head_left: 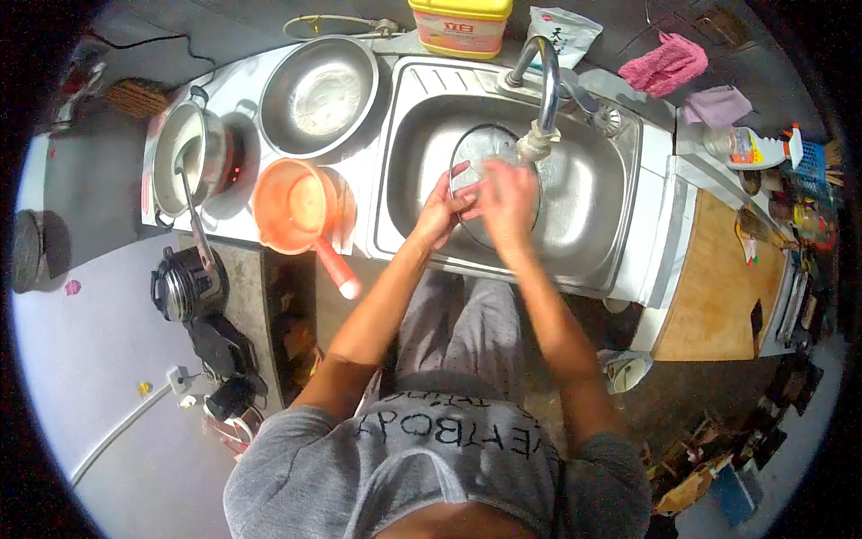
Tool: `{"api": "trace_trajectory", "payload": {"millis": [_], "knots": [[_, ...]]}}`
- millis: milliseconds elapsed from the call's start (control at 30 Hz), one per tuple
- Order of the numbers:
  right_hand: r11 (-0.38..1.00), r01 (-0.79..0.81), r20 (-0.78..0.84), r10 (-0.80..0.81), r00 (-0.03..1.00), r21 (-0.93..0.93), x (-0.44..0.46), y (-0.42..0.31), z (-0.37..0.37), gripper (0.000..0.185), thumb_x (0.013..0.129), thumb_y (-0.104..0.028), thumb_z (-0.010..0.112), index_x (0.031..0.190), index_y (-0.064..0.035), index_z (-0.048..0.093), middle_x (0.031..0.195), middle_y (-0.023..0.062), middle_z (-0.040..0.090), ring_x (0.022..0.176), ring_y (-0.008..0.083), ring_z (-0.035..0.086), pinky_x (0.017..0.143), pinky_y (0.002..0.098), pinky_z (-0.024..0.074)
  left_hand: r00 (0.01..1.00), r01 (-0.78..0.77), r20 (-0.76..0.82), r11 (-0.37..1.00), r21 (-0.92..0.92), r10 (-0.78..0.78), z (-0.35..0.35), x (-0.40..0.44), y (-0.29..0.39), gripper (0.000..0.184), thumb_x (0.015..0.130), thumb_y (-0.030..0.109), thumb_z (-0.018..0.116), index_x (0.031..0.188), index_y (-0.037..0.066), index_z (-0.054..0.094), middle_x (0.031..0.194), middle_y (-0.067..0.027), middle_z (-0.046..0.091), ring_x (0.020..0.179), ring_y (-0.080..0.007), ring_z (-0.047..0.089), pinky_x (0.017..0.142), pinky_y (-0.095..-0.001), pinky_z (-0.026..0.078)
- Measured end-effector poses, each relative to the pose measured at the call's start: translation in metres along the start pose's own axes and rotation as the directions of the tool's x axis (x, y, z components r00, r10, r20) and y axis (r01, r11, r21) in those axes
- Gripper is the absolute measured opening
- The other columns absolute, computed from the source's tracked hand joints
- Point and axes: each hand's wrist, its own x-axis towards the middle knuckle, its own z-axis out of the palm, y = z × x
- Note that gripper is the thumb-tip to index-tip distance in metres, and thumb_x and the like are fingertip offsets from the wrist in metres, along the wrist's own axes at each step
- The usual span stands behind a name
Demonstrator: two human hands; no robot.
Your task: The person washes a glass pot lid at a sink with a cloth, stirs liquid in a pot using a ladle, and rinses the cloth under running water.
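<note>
A round see-through lid (479, 145) with a thin rim, apparently a glass pot lid, is held over the sink basin (584, 211), below the tap (549, 85). My left hand (438, 214) is closed on the lid's left edge, fingers at the rim. My right hand (507, 205) lies over the lid near its middle, its fingers smeared by motion. Whether the right hand grips anything is not clear. Part of the lid is hidden behind both hands and the tap's end.
Left of the sink are an orange dipper (292, 207), a steel basin (287, 94) and a pot (171, 184) with a ladle (193, 211). Behind stands a yellow-lidded tub (460, 31). A spray bottle (763, 148) and wooden board (709, 287) are at right.
</note>
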Motion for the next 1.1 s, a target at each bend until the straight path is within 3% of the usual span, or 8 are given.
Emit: {"api": "trace_trajectory", "payload": {"millis": [267,467,533,633,700,800,933,1100], "knots": [[0.99,0.128,-0.107,-0.122,0.987,0.054,0.05,0.041,0.072,0.039,0.089,-0.017,0.044,0.125,-0.0045,0.046,0.129,0.0198,0.045,0.121,0.0406,0.038,0.099,0.0511,0.0292,0.996,-0.081,0.03,0.996,0.034,0.08,0.012,-0.006,0.001,0.063,0.082,-0.009,0.05,0.136,0.01,0.024,0.119,-0.0177,0.054,0.103,-0.0224,0.057,0.088,-0.0332,0.048],[0.906,-0.421,0.05,0.419,0.907,0.035,0.086,0.029,0.059,0.041,0.092,-0.027,0.036,0.12,0.0001,0.049,0.113,0.0237,0.055,0.106,0.0409,0.051,0.094,0.0488,0.0353,0.997,-0.044,0.064,0.999,-0.003,0.045,0.013,-0.013,0.0,0.064,0.08,-0.01,0.05,0.135,0.01,0.026,0.122,-0.0188,0.05,0.104,-0.0222,0.056,0.089,-0.0347,0.048],[0.908,0.034,0.196,0.054,0.979,-0.417,0.062,0.043,0.089,0.048,0.092,-0.022,0.032,0.132,0.005,0.03,0.135,0.0274,0.033,0.126,0.0412,0.029,0.105,0.045,0.0229,0.988,-0.153,-0.001,0.986,0.059,0.154,0.009,0.0,-0.007,0.065,0.08,-0.01,0.051,0.136,0.01,0.025,0.122,-0.0156,0.051,0.103,-0.0206,0.056,0.088,-0.034,0.047],[0.993,0.075,0.167,-0.058,0.984,-0.094,0.018,0.003,0.08,0.056,0.089,-0.019,0.035,0.139,0.0,0.021,0.144,0.0207,0.02,0.135,0.0351,0.016,0.109,0.0447,0.0131,0.958,-0.227,-0.195,0.972,-0.061,0.212,0.015,0.0,-0.006,0.065,0.08,-0.011,0.052,0.136,0.011,0.025,0.121,-0.011,0.051,0.102,-0.0187,0.056,0.088,-0.0334,0.047],[0.926,0.165,0.028,-0.166,0.986,-0.341,0.044,0.027,0.083,0.054,0.087,-0.018,0.042,0.135,0.0018,0.026,0.137,0.0246,0.031,0.125,0.0366,0.035,0.1,0.0455,0.0316,1.0,-0.013,0.011,1.0,0.005,0.013,-0.005,-0.003,-0.007,0.065,0.081,-0.01,0.051,0.136,0.012,0.024,0.122,-0.0138,0.05,0.104,-0.0223,0.055,0.091,-0.0356,0.045],[0.86,-0.468,0.215,0.427,0.878,0.205,0.079,0.018,0.049,0.051,0.086,-0.014,0.044,0.133,0.0012,0.03,0.125,0.0237,0.041,0.104,0.0334,0.054,0.081,0.0431,0.0462,0.995,-0.021,0.096,0.986,-0.164,0.037,0.015,-0.011,0.002,0.069,0.079,-0.012,0.05,0.137,0.013,0.023,0.127,-0.0195,0.047,0.107,-0.0284,0.055,0.092,-0.0403,0.045],[0.998,0.057,0.105,-0.055,0.993,-0.017,0.031,0.009,0.053,0.063,0.076,-0.011,0.058,0.131,0.0016,0.028,0.12,0.0287,0.044,0.106,0.0367,0.05,0.087,0.043,0.0432,0.999,-0.039,-0.01,0.984,-0.175,0.038,0.007,0.0,-0.006,0.072,0.073,-0.015,0.049,0.136,0.014,0.028,0.124,-0.0082,0.048,0.094,-0.0198,0.058,0.084,-0.0294,0.049],[0.96,0.12,0.216,-0.177,0.96,0.253,-0.018,0.017,0.029,0.059,0.076,0.002,0.053,0.13,0.0017,0.029,0.129,0.0289,0.039,0.12,0.0433,0.037,0.101,0.0439,0.0314,0.996,-0.084,-0.006,0.9,-0.427,0.09,-0.006,0.001,-0.015,0.076,0.072,-0.014,0.047,0.138,0.017,0.025,0.135,-0.0167,0.036,0.115,-0.0263,0.046,0.094,-0.0379,0.042]]}}
